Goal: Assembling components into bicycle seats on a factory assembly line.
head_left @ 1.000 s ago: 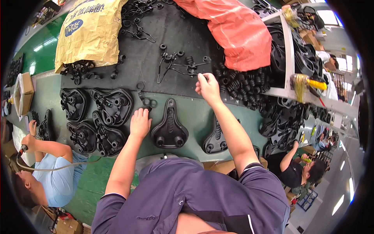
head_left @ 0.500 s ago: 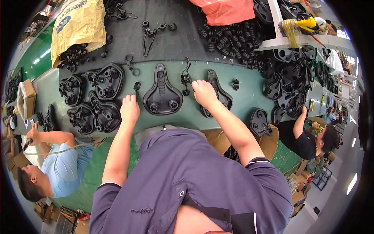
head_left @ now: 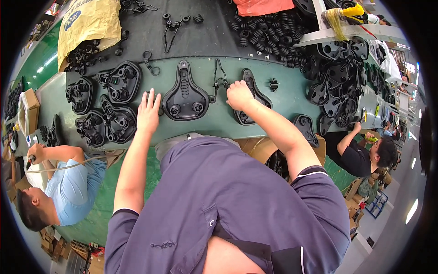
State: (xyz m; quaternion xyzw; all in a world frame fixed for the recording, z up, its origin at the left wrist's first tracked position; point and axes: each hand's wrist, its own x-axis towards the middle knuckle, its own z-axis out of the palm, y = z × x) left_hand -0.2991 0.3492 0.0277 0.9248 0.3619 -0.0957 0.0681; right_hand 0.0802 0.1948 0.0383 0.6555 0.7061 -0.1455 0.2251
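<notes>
My left hand [head_left: 148, 114] lies open on the green table with its fingers stretched out. A small black part [head_left: 160, 111], partly hidden, shows at its right edge. Between my hands a black bicycle saddle base [head_left: 185, 98] rests underside up, its narrow nose pointing away from me. My right hand [head_left: 240, 95] is closed around one end of a black wire saddle frame [head_left: 220, 78], whose bent tip points away. Partly covered by that hand and forearm is a second, slimmer saddle base [head_left: 258, 93].
Several saddle bases with springs fitted [head_left: 119, 82] stand at left. A black clamp [head_left: 273, 85] and another saddle base [head_left: 305, 129] are at right, before a saddle pile [head_left: 340, 91]. Springs [head_left: 269, 36] are heaped at the back. Co-workers sit either side.
My left hand has let go of the small black part and spread its fingers. The wire frame in my right hand has turned, showing more of its bent shape. The view has shifted slightly.
</notes>
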